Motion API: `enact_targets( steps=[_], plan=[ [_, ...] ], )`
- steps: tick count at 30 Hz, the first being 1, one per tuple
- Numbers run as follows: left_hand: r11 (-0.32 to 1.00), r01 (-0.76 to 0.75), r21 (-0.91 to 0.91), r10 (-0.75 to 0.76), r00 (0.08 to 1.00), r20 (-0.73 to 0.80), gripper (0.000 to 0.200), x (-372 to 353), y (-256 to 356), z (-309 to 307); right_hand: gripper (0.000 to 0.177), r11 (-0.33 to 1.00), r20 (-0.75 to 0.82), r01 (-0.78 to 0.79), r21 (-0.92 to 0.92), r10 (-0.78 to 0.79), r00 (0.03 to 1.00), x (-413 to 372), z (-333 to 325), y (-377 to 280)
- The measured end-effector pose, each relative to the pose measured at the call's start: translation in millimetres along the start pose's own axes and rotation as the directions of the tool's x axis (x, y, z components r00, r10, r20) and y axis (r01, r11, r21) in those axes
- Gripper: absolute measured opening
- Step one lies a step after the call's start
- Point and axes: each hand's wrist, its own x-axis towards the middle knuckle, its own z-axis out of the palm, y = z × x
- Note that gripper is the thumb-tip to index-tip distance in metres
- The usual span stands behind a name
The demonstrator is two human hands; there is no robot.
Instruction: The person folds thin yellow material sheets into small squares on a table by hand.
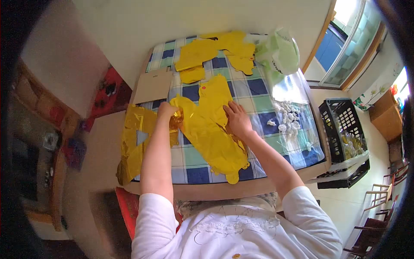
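A large flat yellow foil piece [211, 125] lies across the middle of the checked cloth on the table. My left hand [166, 111] has its fingers closed on the shiny crumpled edge at the piece's left side. On the right side, my right hand [236, 118] rests with fingers spread, its fingertips at the foil's edge. Another shiny yellow foil piece [131, 146] lies at the table's left edge, partly behind my left forearm. More yellow pieces [196, 52] are spread at the far side.
A beige cardboard sheet [154, 86] lies at the left. On the right are small white bundles [290, 123] and a white-green plastic bag [279, 52]. Black crates [343, 125] stand on the floor beyond the table's right edge.
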Motion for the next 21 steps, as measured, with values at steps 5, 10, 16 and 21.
enact_targets(
  steps=[5,10,16,21],
  plan=[
    [0.859,0.095,-0.503,-0.059,0.994,0.087,0.058,13.8,10.1,6.3,0.072,1.0,-0.024,-0.014,0.0,0.014,1.0,0.9,6.5,1.3],
    [-0.008,0.244,-0.97,0.166,0.957,0.239,0.037,-23.1,37.1,-8.2,0.063,1.0,-0.1,0.026,-0.016,-0.027,0.995,2.6,20.7,11.0],
    [0.855,-0.291,-0.428,0.319,0.948,-0.006,0.027,-68.3,21.2,48.4,0.049,1.0,-0.086,0.027,0.007,-0.026,0.996,1.6,14.1,7.2],
    [0.698,-0.678,0.228,0.695,0.565,-0.445,0.034,-99.3,30.0,87.0,0.043,0.999,-0.172,0.053,0.01,-0.05,0.984,-0.2,7.4,1.2]
  ],
)
